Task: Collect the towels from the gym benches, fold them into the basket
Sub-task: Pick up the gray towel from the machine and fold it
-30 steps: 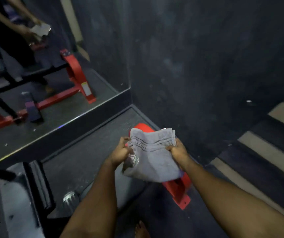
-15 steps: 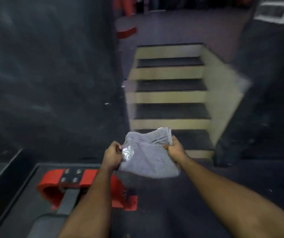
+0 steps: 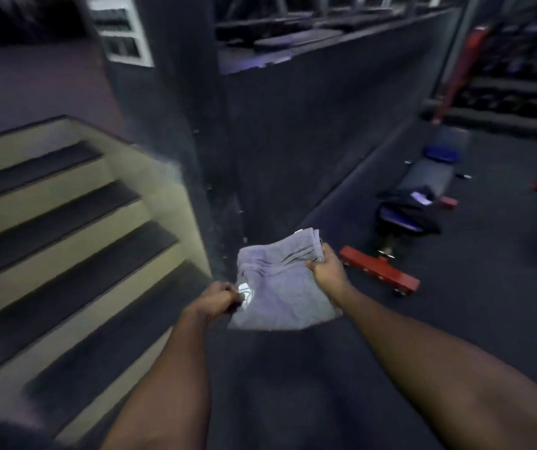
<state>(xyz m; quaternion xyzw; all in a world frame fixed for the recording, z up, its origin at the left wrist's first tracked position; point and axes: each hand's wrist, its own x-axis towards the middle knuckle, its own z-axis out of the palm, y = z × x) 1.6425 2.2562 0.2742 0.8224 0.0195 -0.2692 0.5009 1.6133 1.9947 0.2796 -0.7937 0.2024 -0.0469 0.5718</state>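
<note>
Towel (image 3: 285,295) in the pinch of left hand (image 3: 216,298) and right hand (image 3: 327,271); dark gym floor (image 3: 461,306); stairs (image 3: 65,222) leftward

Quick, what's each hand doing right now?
Left hand: closed, gripping the grey towel at its left edge.
Right hand: closed, gripping the towel's upper right corner.

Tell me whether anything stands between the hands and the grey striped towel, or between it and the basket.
Nothing between: the left hand and right hand both grip the grey striped towel. No basket is in view, so that path cannot be judged. Nearby: beige stairs left, red-footed grey bench right.
</note>
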